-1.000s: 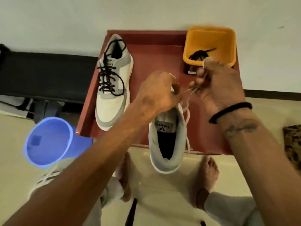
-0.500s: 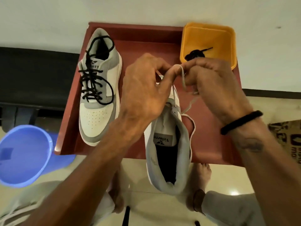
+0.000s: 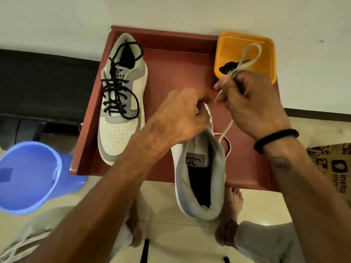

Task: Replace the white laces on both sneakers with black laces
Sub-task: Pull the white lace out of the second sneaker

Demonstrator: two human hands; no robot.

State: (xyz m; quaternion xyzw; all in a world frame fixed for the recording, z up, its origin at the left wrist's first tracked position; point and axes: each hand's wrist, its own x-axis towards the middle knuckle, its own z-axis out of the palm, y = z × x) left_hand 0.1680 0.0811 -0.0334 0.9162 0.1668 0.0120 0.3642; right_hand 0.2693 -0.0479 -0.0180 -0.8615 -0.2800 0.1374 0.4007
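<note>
Two grey-and-white sneakers sit on a red-brown tray table [image 3: 174, 59]. The left sneaker [image 3: 121, 103] is laced with a black lace. The right sneaker [image 3: 201, 175] overhangs the table's near edge, heel toward me. My left hand [image 3: 182, 114] grips the front of this sneaker at its tongue and hides the eyelets. My right hand [image 3: 252, 105] pinches the white lace [image 3: 245, 61], which loops up over the orange tub and trails down to the sneaker's right side. A bundled black lace [image 3: 228, 66] lies in the orange tub [image 3: 266, 54].
A blue plastic bucket [image 3: 28, 179] stands on the floor at the left. A dark bench [image 3: 47, 82] runs along the wall at the left. A printed paper bag [image 3: 332, 164] lies at the right. My bare feet show below the table.
My right hand has pulled the white lace up and to the right, so a long loop now stands over the orange tub. My left hand has dropped lower onto the sneaker's front.
</note>
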